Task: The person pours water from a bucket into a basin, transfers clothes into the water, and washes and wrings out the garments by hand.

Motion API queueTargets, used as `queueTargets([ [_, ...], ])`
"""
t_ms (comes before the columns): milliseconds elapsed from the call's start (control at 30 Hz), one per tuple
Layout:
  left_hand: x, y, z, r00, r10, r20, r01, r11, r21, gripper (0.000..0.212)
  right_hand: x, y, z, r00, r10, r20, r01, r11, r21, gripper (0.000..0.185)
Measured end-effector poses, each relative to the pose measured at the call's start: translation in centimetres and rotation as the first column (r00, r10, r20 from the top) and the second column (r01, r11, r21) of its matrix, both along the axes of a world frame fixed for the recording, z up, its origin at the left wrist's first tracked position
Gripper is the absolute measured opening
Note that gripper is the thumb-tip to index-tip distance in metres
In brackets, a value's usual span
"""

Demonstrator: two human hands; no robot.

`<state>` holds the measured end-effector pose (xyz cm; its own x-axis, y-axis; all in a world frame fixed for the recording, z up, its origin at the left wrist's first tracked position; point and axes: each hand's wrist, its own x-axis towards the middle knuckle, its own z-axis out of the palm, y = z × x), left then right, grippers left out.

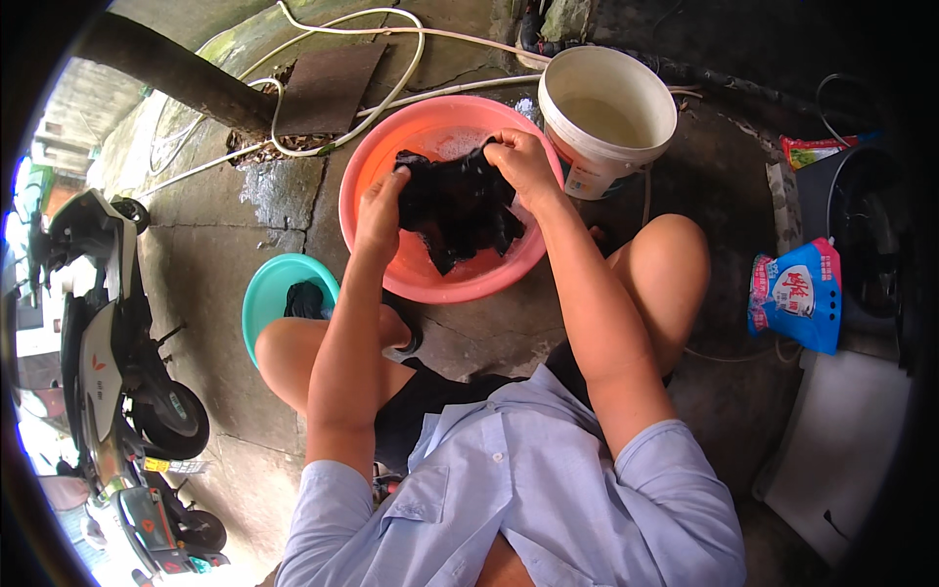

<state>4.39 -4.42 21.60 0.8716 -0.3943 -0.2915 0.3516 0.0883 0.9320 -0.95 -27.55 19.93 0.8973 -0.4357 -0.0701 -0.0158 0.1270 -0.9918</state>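
A wet black cloth garment is stretched between my two hands over a pink plastic basin. My left hand pinches its left edge, thumb on top. At the upper right corner, my right hand grips a bunched fold of it. Sudsy water shows in the basin behind the cloth. The garment's lower part hangs down into or just above the basin; which one I cannot tell. Its exact kind is also unclear.
A white plastic bucket with water stands right of the basin. Left is a teal basin holding dark cloth. A pale hose loops behind. A blue detergent bag sits at right, scooters at far left.
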Motion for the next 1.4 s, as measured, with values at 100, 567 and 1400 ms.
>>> queueTargets([
  [100, -1.0, -0.6, -1.7, 0.915, -0.402, -0.043, 0.382, 0.824, 0.418, 0.045, -0.6, -1.3, -3.6, 0.996, 0.055, -0.076, -0.074, 0.961, -0.268, 0.014],
  [567, 1.4, -1.0, -15.6, 0.929, -0.189, 0.318, -0.116, 0.667, 0.736, 0.09, -5.0, 7.1, -9.1, 0.423, 0.31, -0.851, -0.904, 0.209, -0.373, 0.071],
  [1400, -0.1, 0.1, -9.2, 0.353, -0.693, 0.628, -0.032, 0.662, 0.748, 0.048, -2.9, 6.8, -4.0, 0.815, 0.515, -0.265, -0.574, 0.654, -0.493, 0.026],
])
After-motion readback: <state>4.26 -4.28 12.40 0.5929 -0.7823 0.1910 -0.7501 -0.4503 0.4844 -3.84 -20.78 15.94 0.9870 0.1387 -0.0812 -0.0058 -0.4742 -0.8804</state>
